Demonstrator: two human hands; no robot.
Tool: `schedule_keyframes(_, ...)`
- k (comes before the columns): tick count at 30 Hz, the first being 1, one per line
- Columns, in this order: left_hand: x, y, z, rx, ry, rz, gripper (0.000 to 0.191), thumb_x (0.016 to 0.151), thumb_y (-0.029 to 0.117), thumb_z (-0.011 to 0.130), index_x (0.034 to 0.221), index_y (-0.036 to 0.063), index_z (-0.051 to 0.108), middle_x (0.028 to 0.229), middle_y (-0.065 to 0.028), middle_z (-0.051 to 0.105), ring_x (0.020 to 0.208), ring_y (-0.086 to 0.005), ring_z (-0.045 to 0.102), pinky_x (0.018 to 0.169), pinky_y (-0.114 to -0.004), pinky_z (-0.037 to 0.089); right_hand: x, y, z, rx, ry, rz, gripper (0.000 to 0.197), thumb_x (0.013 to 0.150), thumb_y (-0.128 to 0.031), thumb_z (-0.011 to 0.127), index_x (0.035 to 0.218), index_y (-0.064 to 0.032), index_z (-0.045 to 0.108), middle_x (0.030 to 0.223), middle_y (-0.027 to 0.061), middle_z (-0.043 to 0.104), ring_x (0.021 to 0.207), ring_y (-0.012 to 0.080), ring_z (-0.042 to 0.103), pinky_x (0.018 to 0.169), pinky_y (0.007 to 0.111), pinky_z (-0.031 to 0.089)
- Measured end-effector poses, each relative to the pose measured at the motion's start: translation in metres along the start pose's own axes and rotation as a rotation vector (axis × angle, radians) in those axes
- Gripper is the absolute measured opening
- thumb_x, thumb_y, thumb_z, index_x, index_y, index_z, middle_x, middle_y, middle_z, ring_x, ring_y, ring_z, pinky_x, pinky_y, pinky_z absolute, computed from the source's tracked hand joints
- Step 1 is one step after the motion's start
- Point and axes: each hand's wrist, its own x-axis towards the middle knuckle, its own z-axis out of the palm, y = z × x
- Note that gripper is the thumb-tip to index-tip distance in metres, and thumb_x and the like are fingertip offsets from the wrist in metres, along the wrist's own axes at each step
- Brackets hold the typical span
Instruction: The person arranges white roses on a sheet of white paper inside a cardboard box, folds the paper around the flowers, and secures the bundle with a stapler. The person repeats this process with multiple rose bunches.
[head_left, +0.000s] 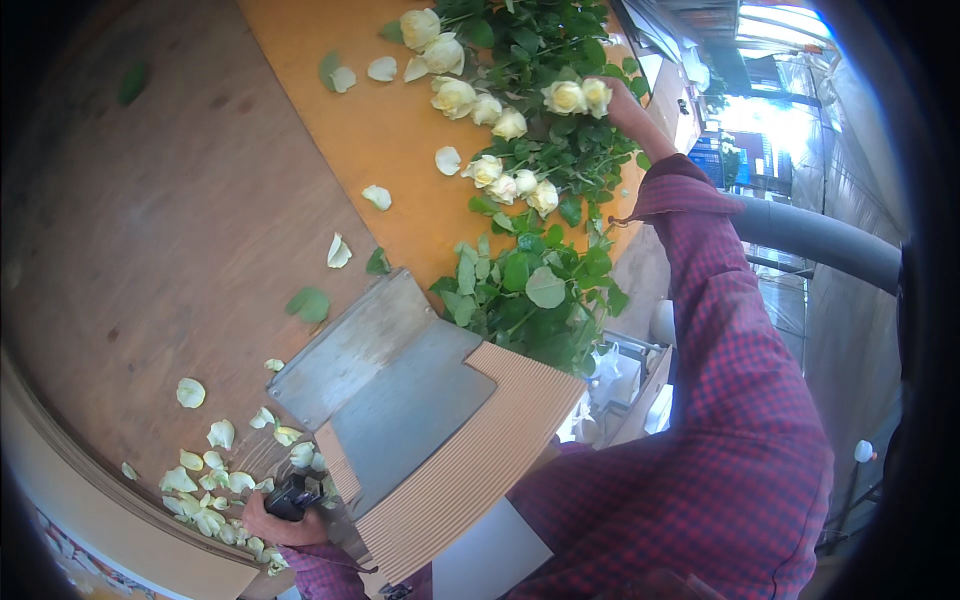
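Note:
My right hand (616, 101), at the upper right, is at two cream-white roses (566, 97) and appears to hold them just below the blooms; its fingertips are partly hidden. Beneath it spreads a pile of cut roses with green leafy stems (585, 161), their white heads (487, 109) pointing left. At the lower left my left hand (281, 523) is wrapped around a black hand-held tool (289, 496), whose exact kind I cannot tell. Loose white petals (202, 517) lie around that hand. Between the hands, a sheet of corrugated cardboard (480, 442) rests against a bent metal plate (397, 390).
An orange board (337, 135) covers part of the brown wooden tabletop (187, 247). Scattered petals (377, 197) and leaves (309, 304) lie on both. A raised wooden rim (90, 450) bounds the lower left. A grey pipe (817, 234) and blue crates (709, 159) stand beyond my right arm.

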Motion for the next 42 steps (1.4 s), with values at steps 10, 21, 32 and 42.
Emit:
schedule_keyframes(10, 0.001, -0.002, 0.0, 0.011, 0.009, 0.042, 0.071, 0.063, 0.008, 0.075, 0.131, -0.0045, 0.058, 0.117, -0.0223, 0.06, 0.109, -0.0431, 0.056, 0.099, -0.053, 0.041, -0.004, 0.084, -0.046, -0.433, 0.021, -0.155, 0.036, 0.102, -0.013, 0.055, 0.137, -0.0067, 0.06, 0.133, 0.0188, 0.066, 0.118, 0.033, 0.064, 0.102, 0.041, 0.05)
schedule_keyframes(21, 0.005, 0.004, -0.003, 0.004, -0.011, 0.03, 0.059, 0.074, 0.013, 0.079, 0.127, -0.0013, 0.058, 0.114, -0.0197, 0.059, 0.107, -0.0411, 0.055, 0.097, -0.053, 0.042, -0.011, 0.024, -0.036, -0.365, -0.054, -0.278, 0.036, 0.103, -0.01, 0.057, 0.139, -0.0095, 0.061, 0.134, 0.0148, 0.066, 0.12, 0.032, 0.063, 0.106, 0.04, 0.048)
schedule_keyframes(32, 0.006, 0.006, -0.003, -0.007, 0.001, 0.0, 0.067, 0.065, 0.006, 0.074, 0.129, -0.0022, 0.058, 0.113, -0.0212, 0.06, 0.106, -0.0428, 0.055, 0.099, -0.053, 0.04, 0.011, -0.046, 0.004, -0.02, -0.094, 0.176, 0.038, 0.093, -0.029, 0.077, 0.126, -0.0098, 0.072, 0.115, 0.0129, 0.075, 0.105, 0.0219, 0.068, 0.094, 0.036, 0.051)
schedule_keyframes(42, 0.011, 0.011, -0.012, -0.038, -0.095, -0.057, 0.066, 0.067, 0.003, 0.078, 0.129, 0.0011, 0.056, 0.115, -0.0212, 0.06, 0.107, -0.0419, 0.056, 0.097, -0.052, 0.04, 0.009, -0.085, 0.083, -0.586, 0.172, -0.486, 0.052, 0.082, -0.019, 0.075, 0.133, -0.0206, 0.066, 0.143, 0.0161, 0.055, 0.13, 0.0406, 0.053, 0.098, 0.052, 0.051)
